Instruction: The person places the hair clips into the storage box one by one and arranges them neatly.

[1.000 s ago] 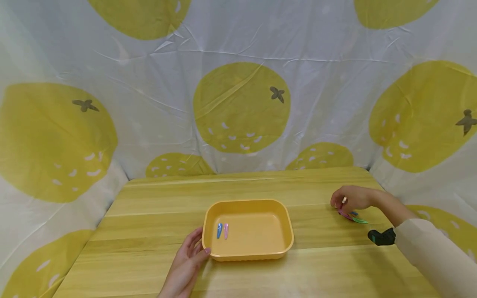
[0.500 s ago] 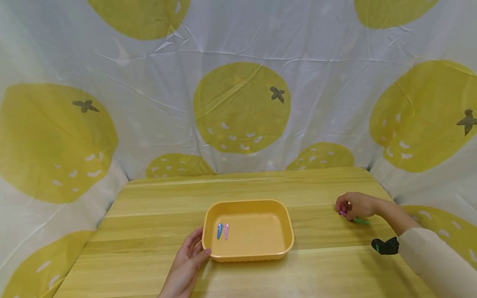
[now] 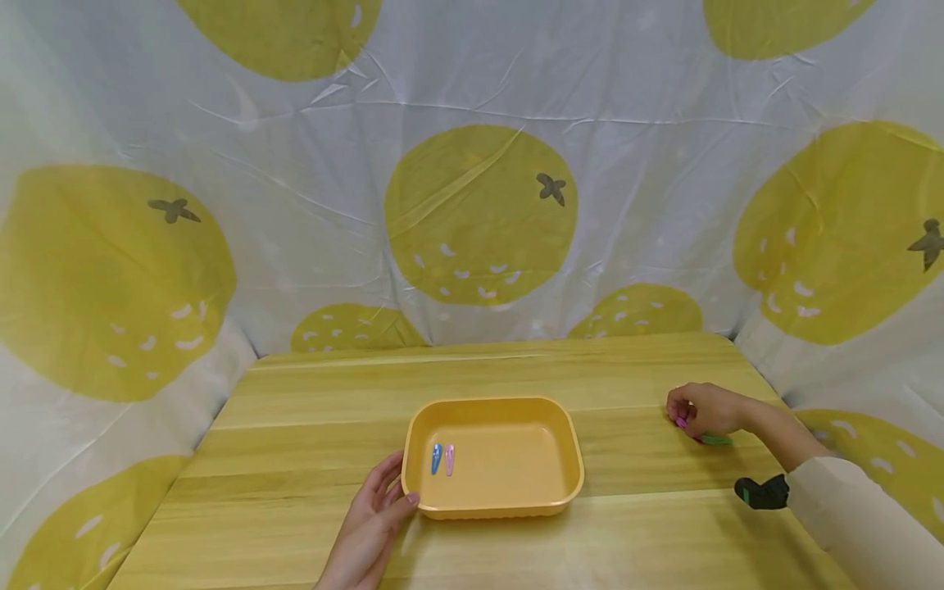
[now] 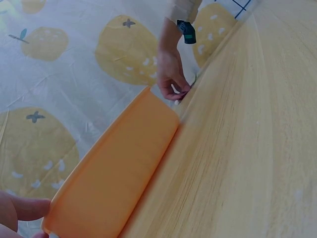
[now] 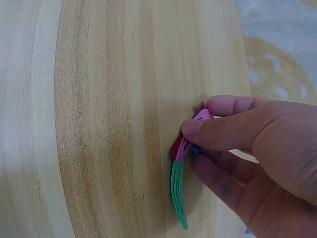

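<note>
My left hand grips the left wall of a yellow plastic tray, thumb over its rim. Inside the tray lie a blue hair clip and a light pink hair clip, side by side. At the right of the table, my right hand pinches a bright pink hair clip between thumb and fingers. Around it in the right wrist view are a green hair clip, a red piece and a bit of blue, partly hidden by the pink clip and fingers.
A wooden table lies under everything. A white curtain with yellow fruit prints hangs behind it and along both sides. A black strap-like device sits at the right sleeve.
My right hand has shifted slightly right and down over the clips and settled there, its fingers now closer around the pink clip. The left hand and tray stay in place.
</note>
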{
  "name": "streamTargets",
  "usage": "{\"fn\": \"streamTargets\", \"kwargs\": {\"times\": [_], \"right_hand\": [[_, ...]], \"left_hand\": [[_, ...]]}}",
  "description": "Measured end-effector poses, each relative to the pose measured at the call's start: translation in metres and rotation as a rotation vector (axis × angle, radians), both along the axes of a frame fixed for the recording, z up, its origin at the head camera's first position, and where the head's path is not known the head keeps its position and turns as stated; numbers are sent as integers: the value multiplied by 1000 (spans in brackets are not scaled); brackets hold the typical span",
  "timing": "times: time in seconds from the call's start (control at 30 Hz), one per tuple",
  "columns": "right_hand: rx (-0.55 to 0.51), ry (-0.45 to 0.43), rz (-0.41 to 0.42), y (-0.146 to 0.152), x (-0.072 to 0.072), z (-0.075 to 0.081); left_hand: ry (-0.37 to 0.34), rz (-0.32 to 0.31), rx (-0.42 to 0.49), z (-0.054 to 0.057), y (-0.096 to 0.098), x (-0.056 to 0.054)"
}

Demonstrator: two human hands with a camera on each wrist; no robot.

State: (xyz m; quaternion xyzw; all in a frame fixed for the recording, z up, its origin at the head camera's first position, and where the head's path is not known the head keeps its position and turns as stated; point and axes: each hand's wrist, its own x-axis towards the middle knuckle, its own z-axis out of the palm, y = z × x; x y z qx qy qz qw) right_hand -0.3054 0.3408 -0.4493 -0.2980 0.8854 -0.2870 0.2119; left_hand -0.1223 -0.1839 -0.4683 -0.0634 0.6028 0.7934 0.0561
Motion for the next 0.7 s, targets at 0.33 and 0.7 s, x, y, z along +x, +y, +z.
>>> {"fn": "streamTargets", "kwargs": {"times": [0.33, 0.7], "right_hand": [[-10, 26, 44, -1, -1, 7], [18, 66, 63, -1, -6, 20]], "left_hand": [[-5, -2, 2, 0, 0, 0], [-7, 10, 4, -1, 0, -1]]}}
